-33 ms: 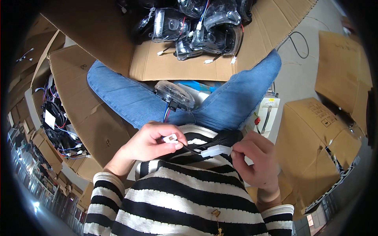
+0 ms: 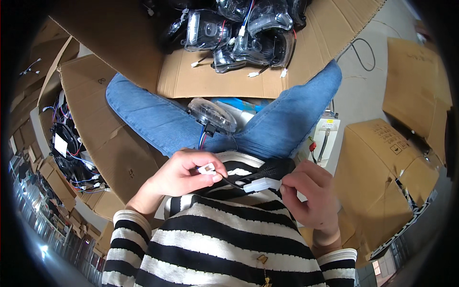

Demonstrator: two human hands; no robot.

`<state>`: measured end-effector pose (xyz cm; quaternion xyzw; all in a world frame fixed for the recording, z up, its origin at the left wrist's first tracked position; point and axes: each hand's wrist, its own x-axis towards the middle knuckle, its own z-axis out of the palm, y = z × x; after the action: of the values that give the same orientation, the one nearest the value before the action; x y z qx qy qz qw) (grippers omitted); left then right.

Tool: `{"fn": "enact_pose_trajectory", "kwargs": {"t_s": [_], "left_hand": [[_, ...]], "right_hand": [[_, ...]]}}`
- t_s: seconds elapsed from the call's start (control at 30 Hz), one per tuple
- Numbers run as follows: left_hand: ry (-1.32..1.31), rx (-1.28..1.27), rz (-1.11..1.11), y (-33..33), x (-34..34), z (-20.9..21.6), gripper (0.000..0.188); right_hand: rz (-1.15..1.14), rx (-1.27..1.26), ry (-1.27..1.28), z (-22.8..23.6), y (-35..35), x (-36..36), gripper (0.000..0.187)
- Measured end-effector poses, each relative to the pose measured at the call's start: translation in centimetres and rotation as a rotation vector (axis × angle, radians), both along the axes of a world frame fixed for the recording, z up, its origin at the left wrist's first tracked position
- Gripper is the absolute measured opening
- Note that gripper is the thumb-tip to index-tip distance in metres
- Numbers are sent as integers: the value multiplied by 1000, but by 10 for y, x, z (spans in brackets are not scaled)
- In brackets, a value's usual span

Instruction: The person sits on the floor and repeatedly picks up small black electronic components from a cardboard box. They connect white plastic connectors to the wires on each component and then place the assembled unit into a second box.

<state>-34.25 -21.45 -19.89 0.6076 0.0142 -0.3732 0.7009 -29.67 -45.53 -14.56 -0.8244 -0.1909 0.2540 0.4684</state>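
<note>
My left hand (image 2: 184, 173) pinches a small white plug connector (image 2: 207, 168) between thumb and fingers. A longer, pale plastic connector (image 2: 262, 184) is gripped at its right end by the fingertips of my right hand (image 2: 311, 193). Dark wire (image 2: 233, 182) runs between the two hands, and the connectors are apart. Between my thighs rests a round lamp (image 2: 213, 115) with a clear lens, its blue and red wires (image 2: 202, 137) leading toward my lap. Where those wires end is hidden.
Ahead stands an open cardboard box (image 2: 220, 86) holding several bagged headlamps (image 2: 208, 31) with loose wires. At left, another carton (image 2: 103, 129) adjoins black wired parts (image 2: 67, 143). A white box-shaped device (image 2: 328, 138) sits by my right leg, with closed cartons (image 2: 382, 177) farther right.
</note>
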Motion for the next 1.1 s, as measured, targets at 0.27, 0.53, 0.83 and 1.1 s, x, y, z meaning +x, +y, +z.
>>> {"fn": "enact_pose_trajectory", "kwargs": {"t_s": [0.27, 0.53, 0.83, 1.1], "left_hand": [[166, 54, 162, -11, -13, 8, 8], [-24, 140, 198, -2, -20, 22, 9], [-814, 1370, 1137, 208, -155, 167, 31], [-465, 2181, 495, 325, -156, 136, 34]], "right_hand": [[39, 66, -2, -4, 2, -9, 12], [36, 87, -28, -8, -4, -4, 14], [-82, 74, 0, -25, -21, 2, 13], [-53, 159, -14, -35, -16, 4, 9]]}}
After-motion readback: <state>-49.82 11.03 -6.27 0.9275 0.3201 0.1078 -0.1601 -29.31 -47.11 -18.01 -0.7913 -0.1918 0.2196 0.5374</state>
